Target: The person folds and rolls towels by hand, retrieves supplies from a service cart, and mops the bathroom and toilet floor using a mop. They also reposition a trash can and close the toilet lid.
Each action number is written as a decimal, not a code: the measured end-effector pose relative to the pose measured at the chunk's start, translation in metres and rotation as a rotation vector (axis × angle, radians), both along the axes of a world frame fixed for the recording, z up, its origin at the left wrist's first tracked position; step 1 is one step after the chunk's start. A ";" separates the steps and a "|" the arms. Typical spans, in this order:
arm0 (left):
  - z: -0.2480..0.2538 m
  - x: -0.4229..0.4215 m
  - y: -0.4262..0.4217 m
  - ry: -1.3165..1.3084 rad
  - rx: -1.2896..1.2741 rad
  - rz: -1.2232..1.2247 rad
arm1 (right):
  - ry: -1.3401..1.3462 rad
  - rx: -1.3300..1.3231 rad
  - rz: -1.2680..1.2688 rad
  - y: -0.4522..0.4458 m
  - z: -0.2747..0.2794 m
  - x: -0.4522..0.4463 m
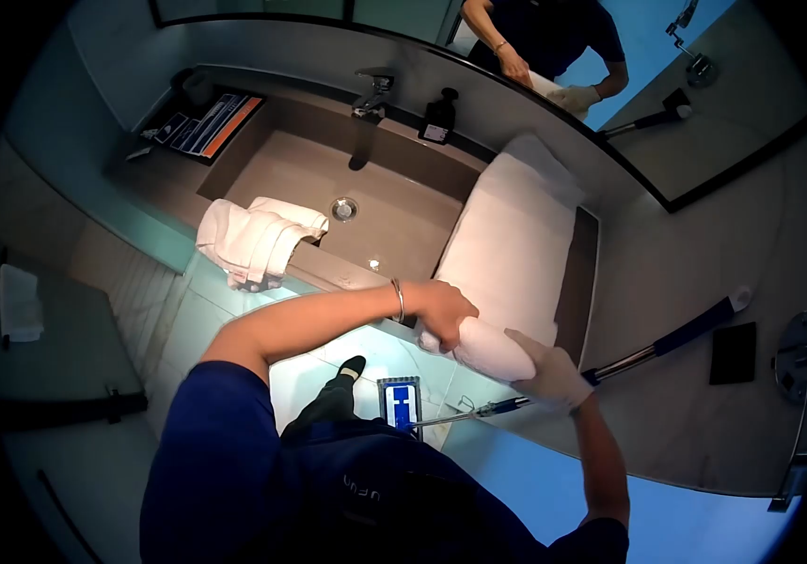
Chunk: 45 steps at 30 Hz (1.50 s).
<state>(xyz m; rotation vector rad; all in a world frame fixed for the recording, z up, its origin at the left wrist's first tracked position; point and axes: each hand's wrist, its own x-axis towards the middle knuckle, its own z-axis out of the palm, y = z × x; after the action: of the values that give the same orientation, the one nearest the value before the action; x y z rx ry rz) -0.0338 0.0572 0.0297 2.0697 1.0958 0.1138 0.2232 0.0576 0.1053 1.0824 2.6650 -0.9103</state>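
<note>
A long white towel (512, 235) lies on the counter to the right of the sink, its near end rolled into a thick cylinder. My left hand (441, 312), bare with a bracelet at the wrist, has its fingers curled over the roll's left end. At the roll's right end, my right hand (552, 376) wears a pale glove and grips it. The far part of the towel is flat and reaches toward the mirror. Another white towel (258, 240), crumpled, hangs over the sink's front edge on the left.
The brown sink (281, 174) has a chrome faucet (372, 97) and a black soap bottle (438, 117) behind it. Striped packets (211, 125) sit on a tray at the left. A long-handled mop (653, 351) leans at my right, its blue head (402, 402) on the floor.
</note>
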 end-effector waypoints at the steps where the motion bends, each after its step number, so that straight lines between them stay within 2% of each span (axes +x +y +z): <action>1: 0.003 -0.002 0.005 -0.133 -0.233 -0.089 | -0.003 -0.008 -0.005 0.014 0.000 0.005; 2: 0.000 -0.002 0.009 -0.257 -0.610 -0.035 | 0.052 -0.319 -0.001 0.032 -0.006 0.010; 3: 0.002 -0.001 0.011 -0.247 -0.616 -0.040 | 0.114 -0.623 0.005 0.049 -0.014 0.012; 5: 0.019 0.000 0.016 -0.071 -0.387 -0.082 | 0.040 -0.602 0.019 0.077 -0.035 0.011; 6: 0.047 0.001 0.003 0.132 -0.174 0.064 | 0.041 -0.816 -0.123 0.090 -0.046 0.012; 7: 0.042 0.010 -0.007 0.161 0.063 0.126 | 0.044 -1.031 -0.267 0.104 -0.059 0.013; 9: 0.015 0.043 -0.045 0.277 0.799 0.179 | 0.104 -1.069 -0.312 0.123 -0.074 0.014; 11: 0.016 0.059 -0.061 0.282 0.586 0.079 | 0.011 -0.970 -0.496 0.131 -0.072 0.007; 12: 0.002 0.059 -0.055 0.285 0.727 0.112 | -0.039 -0.937 -0.410 0.134 -0.061 -0.004; 13: -0.012 0.059 -0.042 0.290 0.729 0.116 | -0.038 -0.934 -0.404 0.146 -0.058 -0.009; 15: -0.033 0.062 -0.022 0.301 0.944 0.221 | -0.205 -0.475 -0.052 0.158 -0.056 -0.006; 16: -0.009 0.051 -0.013 0.274 0.834 0.173 | -0.215 -0.482 -0.056 0.146 -0.045 -0.009; 17: 0.000 0.043 0.005 0.266 0.834 0.177 | -0.040 -0.047 -0.067 0.127 -0.022 -0.021; 18: 0.009 0.037 0.026 0.197 0.533 0.139 | 0.140 0.392 -0.073 0.108 -0.004 -0.032; 19: 0.017 0.031 0.045 0.125 0.234 0.096 | 0.326 0.284 -0.138 0.090 0.004 -0.036; 20: 0.019 0.021 0.063 0.108 0.170 0.047 | 0.256 0.437 0.075 0.081 0.003 -0.037; 21: 0.029 0.014 0.067 0.083 0.065 0.042 | 0.231 0.545 0.165 0.057 0.005 -0.041; 22: 0.020 0.016 0.073 -0.122 -0.132 -0.057 | 0.064 0.452 0.184 0.035 0.010 -0.047; 23: 0.005 0.017 0.079 -0.320 -0.334 -0.159 | 0.003 0.584 0.197 0.010 0.001 -0.046; 24: -0.006 0.022 0.073 -0.418 -0.424 -0.139 | -0.010 0.656 0.152 -0.009 -0.008 -0.046; 25: -0.008 0.028 0.071 -0.483 -0.547 -0.254 | -0.021 0.723 0.105 -0.021 -0.015 -0.046; 28: -0.015 0.035 0.077 -0.408 -0.629 -0.217 | -0.059 0.717 0.039 -0.021 -0.028 -0.037; 30: -0.011 0.039 0.089 -0.221 -0.384 -0.213 | -0.050 0.652 0.005 -0.006 -0.036 -0.034; 31: 0.005 0.037 0.081 -0.224 -0.380 -0.203 | -0.041 0.593 -0.026 0.007 -0.039 -0.032; 33: 0.027 0.044 0.039 0.006 0.299 0.182 | 0.019 0.562 -0.031 0.032 -0.051 -0.024; 35: 0.018 0.052 -0.009 0.079 0.840 0.138 | 0.078 0.531 0.015 0.057 -0.065 -0.017; 36: 0.019 0.053 -0.022 0.037 0.709 0.051 | 0.249 0.418 -0.030 0.071 -0.052 -0.027; 37: 0.024 0.047 -0.024 0.034 0.673 -0.024 | 0.247 0.415 -0.023 0.081 -0.043 -0.036; 39: 0.016 0.041 -0.007 0.201 0.827 -0.070 | 0.162 0.062 -0.314 0.101 -0.033 -0.049; 40: 0.004 0.044 0.007 0.194 0.826 -0.073 | 0.157 0.062 -0.320 0.118 -0.042 -0.046; 42: -0.018 0.049 0.040 0.168 1.266 0.112 | 0.183 -0.121 -0.272 0.154 -0.069 -0.035; 43: -0.006 0.043 0.054 0.162 1.273 0.104 | 0.185 -0.114 -0.282 0.163 -0.068 -0.038; 45: 0.020 0.033 0.083 0.200 0.869 -0.180 | -0.082 0.028 -0.447 0.179 -0.068 -0.040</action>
<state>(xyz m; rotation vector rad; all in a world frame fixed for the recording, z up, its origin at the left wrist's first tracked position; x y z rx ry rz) -0.0012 0.1398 0.0495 2.9973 1.0732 0.3474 0.1833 0.2367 0.0377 1.7233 2.4159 -0.8677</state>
